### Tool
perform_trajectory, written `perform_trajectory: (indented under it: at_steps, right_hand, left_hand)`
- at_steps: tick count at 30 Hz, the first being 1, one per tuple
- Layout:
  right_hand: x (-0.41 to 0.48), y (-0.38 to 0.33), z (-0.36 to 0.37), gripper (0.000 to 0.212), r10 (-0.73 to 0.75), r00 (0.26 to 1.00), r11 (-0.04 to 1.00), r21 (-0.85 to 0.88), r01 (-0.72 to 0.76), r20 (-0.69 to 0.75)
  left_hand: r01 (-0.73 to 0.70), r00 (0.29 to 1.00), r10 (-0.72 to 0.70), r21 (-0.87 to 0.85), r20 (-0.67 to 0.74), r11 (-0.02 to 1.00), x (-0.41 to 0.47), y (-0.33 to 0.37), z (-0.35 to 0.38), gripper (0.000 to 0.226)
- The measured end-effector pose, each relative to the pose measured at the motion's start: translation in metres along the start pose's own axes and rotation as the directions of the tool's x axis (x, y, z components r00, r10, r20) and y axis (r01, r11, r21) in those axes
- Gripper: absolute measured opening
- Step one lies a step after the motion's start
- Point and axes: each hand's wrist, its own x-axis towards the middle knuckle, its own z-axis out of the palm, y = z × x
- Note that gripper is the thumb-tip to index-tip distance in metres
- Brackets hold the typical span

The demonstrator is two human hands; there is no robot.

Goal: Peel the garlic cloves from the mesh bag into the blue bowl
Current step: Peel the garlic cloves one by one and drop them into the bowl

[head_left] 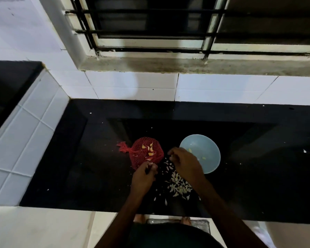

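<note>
A red mesh bag [141,154] with several yellowish garlic cloves inside lies on the black counter. To its right stands the pale blue bowl [210,156], with a few small peeled cloves [190,150] in it. My left hand [143,176] is at the bag's near edge, its fingertips pinching a small pale garlic clove [150,164]. My right hand [185,164] hovers between the bag and the bowl, covering the bowl's left rim. Its fingers are curled downward, and whatever they may hold is hidden.
A heap of white garlic skins [179,185] lies on the counter [97,167] under my right wrist, with stray flakes scattered around. White tiled wall runs behind and to the left. A barred window sits above. The counter's front edge is close to my body.
</note>
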Motion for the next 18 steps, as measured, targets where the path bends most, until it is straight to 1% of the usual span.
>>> perform_trajectory:
  at_steps: [2, 4, 6, 8, 11, 14, 16, 18]
  right_hand:
    - [0.027, -0.02, 0.016, 0.016, -0.057, 0.998, 0.998, -0.025, 0.057, 0.031]
    - [0.054, -0.034, 0.028, 0.018, -0.053, 0.996, 0.997, -0.06, 0.058, 0.074]
    - [0.077, -0.04, 0.038, 0.022, -0.023, 0.993, 0.992, -0.119, 0.037, 0.117]
    - [0.092, -0.042, 0.048, 0.023, -0.017, 0.986, 0.987, -0.157, 0.043, 0.165]
    - [0.099, -0.051, 0.06, 0.02, -0.065, 0.972, 0.978, -0.177, 0.107, 0.227]
    - [0.106, -0.063, 0.07, 0.024, -0.118, 0.955, 0.954, -0.234, 0.185, 0.273]
    - [0.111, -0.067, 0.077, 0.027, -0.13, 0.938, 0.934, -0.277, 0.224, 0.32]
    - [0.116, -0.068, 0.081, 0.024, -0.132, 0.935, 0.921, -0.308, 0.239, 0.33]
  left_hand:
    - [0.016, 0.999, -0.019, -0.052, -0.05, 0.999, -0.001, -0.003, -0.014, 0.02]
    - [0.025, 0.997, -0.029, -0.062, -0.07, 0.998, -0.001, -0.006, -0.026, 0.024]
    - [0.024, 0.997, -0.03, -0.077, -0.075, 0.997, -0.001, -0.009, -0.033, 0.02]
    - [0.03, 0.997, -0.035, -0.078, -0.074, 0.997, 0.0, -0.012, -0.038, 0.01]
    - [0.037, 0.998, -0.04, -0.054, -0.049, 0.998, 0.0, -0.016, -0.042, 0.011]
    - [0.033, 0.998, -0.035, -0.052, -0.045, 0.998, 0.001, -0.019, -0.045, 0.01]
    - [0.023, 0.999, -0.025, -0.044, -0.039, 0.999, 0.001, -0.02, -0.047, 0.008]
    - [0.012, 0.999, -0.014, -0.051, -0.034, 0.999, 0.004, -0.021, -0.049, 0.006]
